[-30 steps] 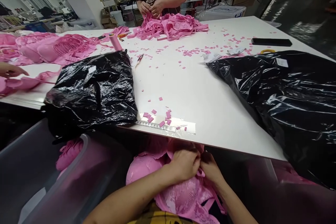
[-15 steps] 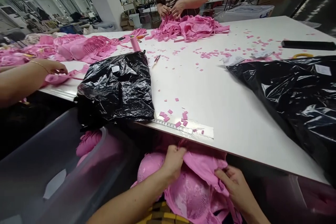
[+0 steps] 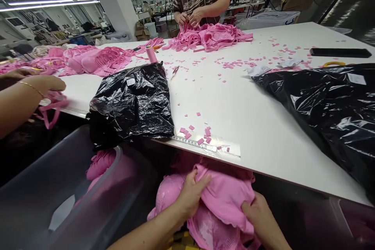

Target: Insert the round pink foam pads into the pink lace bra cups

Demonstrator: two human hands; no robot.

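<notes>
Just below the table's front edge, both my hands hold a pink bra [image 3: 227, 191], its plain fabric stretched between them. My left hand [image 3: 191, 191] pinches the fabric's left side, thumb on top. On the right side, my right hand [image 3: 256, 213] grips the edge with the thumb in front and the other fingers mostly hidden behind. Beneath the stretched fabric hang shiny, patterned pink bra cups [image 3: 171, 193], in my lap area. Whether these cups belong to the same bra I cannot tell.
A white table [image 3: 263, 125] carries a black plastic bag [image 3: 134, 105], another black bag [image 3: 328, 105], pink scraps [image 3: 231, 64], a ruler tape [image 3: 196, 143] and a thread spool [image 3: 151, 54]. A bin [image 3: 117, 164] stands lower left. Two co-workers' hands handle pink garments [image 3: 211, 37] across and at left.
My hands have spread the pink fabric wider and flatter, covering more of the cups. At left, a co-worker's hands have shifted, and a pink strap now hangs over the table edge.
</notes>
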